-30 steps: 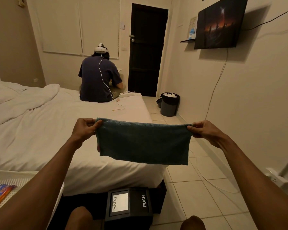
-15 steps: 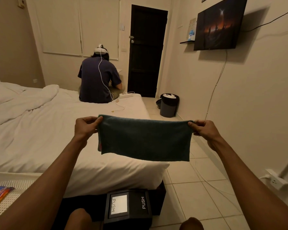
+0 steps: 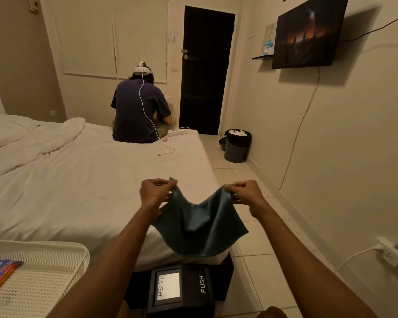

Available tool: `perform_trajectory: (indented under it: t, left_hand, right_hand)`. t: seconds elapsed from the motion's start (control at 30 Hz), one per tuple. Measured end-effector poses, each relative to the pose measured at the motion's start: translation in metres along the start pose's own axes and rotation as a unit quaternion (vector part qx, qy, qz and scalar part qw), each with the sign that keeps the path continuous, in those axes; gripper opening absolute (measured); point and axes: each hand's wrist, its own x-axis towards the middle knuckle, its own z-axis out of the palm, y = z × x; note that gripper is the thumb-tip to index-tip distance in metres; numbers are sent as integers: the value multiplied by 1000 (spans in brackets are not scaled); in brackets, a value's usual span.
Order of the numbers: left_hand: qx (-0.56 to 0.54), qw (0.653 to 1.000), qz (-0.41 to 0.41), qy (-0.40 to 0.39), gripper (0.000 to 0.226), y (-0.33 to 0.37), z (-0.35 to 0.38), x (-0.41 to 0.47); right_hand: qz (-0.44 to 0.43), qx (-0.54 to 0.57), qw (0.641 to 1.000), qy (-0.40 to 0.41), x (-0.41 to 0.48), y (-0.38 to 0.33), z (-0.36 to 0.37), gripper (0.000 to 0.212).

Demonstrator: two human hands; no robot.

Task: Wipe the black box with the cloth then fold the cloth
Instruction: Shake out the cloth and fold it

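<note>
A dark teal cloth (image 3: 199, 228) hangs in the air in front of me, sagging in a U between my hands. My left hand (image 3: 155, 192) pinches its upper left corner and my right hand (image 3: 245, 193) pinches its upper right corner. Below the cloth, at the bottom of the view, stands the black box (image 3: 182, 290) with a swing lid marked PUSH on two faces. The cloth's lower edge hangs just above the box without touching it.
A white bed (image 3: 83, 184) fills the left. A person in a headset (image 3: 139, 111) sits on its far end. A white mesh tray (image 3: 39, 271) with coloured books is at bottom left. A dark bin (image 3: 237, 145), a wall TV (image 3: 308, 33) and a power strip (image 3: 392, 252) lie right.
My hands have moved toward each other, so the cloth, stretched flat before, now sags in the middle. Hands and cloth sit slightly lower in view.
</note>
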Motion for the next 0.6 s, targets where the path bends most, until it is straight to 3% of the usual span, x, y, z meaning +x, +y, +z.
perform_trajectory:
  t: [0.23, 0.6]
  left_hand:
    - [8, 991, 38, -126, 24, 0, 38, -14]
    - [66, 968, 89, -227, 23, 0, 43, -19]
  right_hand:
    - [-48, 1, 998, -31, -4, -11, 40, 21]
    - [-75, -5, 993, -90, -6, -15, 38, 25]
